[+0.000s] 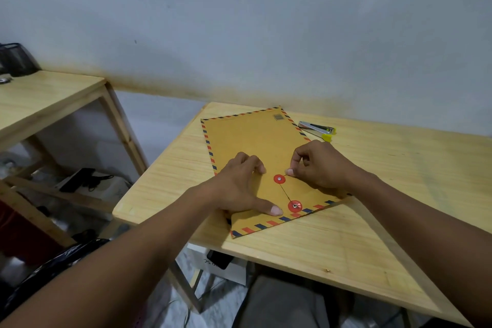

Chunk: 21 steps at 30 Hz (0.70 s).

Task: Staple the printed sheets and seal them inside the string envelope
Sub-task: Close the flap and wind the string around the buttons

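A brown string envelope (253, 138) with a red-and-blue striped border lies flat on the wooden table (372, 194), its flap folded down at the near end. Two red discs sit on it, the upper disc (279, 179) on the body and the lower disc (294, 206) on the flap. A thin dark string (286, 192) runs between them. My left hand (239, 186) lies flat on the envelope, thumb beside the lower disc. My right hand (319, 165) pinches the string's end just right of the upper disc. No printed sheets are visible.
A silver stapler (316, 129) with yellow tips lies beyond the envelope's right edge. A second wooden table (40, 98) stands to the left with a black mesh holder (16, 58) on it. Cables and boxes lie on the floor below.
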Available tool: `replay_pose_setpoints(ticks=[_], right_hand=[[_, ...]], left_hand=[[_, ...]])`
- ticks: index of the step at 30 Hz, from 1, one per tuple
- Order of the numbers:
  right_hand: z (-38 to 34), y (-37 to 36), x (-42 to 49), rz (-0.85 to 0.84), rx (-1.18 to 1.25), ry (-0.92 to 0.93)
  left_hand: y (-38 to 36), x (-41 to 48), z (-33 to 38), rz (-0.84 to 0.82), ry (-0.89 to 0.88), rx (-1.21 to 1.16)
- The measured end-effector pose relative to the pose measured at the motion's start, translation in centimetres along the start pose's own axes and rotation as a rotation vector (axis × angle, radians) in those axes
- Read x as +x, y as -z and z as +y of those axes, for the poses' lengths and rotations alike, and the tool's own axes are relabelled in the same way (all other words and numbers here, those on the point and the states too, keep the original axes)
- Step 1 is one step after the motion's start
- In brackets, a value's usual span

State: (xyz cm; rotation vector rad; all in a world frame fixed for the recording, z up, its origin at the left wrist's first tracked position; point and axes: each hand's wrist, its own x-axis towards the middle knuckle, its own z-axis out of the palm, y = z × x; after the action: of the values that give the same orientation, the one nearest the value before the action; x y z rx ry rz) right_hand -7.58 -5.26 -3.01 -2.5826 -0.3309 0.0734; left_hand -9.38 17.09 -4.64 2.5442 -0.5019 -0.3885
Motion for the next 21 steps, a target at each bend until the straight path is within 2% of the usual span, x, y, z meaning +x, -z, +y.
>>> replay_pose_setpoints(ticks=[4,7,14,21], right_hand=[[0.6,0.4,-2.9,0.117,-0.071,0.099],[1.0,0.3,-5.5,0.162,-0.247,0.208],[0.8,-0.1,-10.3,0.152,-0.511,0.38],[-2.5,-1.9,-11.1,0.07,-0.565,0.357]], left_hand=[[-0.4,0.0,-0.5,0.037,-0.019,-0.037],[-0.3,0.0,-0.6,0.033,-0.016,-0.055],[-0.4,-0.3,-0.1,0.045,0.012,-0.051],[-0.8,-0.4,-0.2,0.056,0.021,-0.048]])
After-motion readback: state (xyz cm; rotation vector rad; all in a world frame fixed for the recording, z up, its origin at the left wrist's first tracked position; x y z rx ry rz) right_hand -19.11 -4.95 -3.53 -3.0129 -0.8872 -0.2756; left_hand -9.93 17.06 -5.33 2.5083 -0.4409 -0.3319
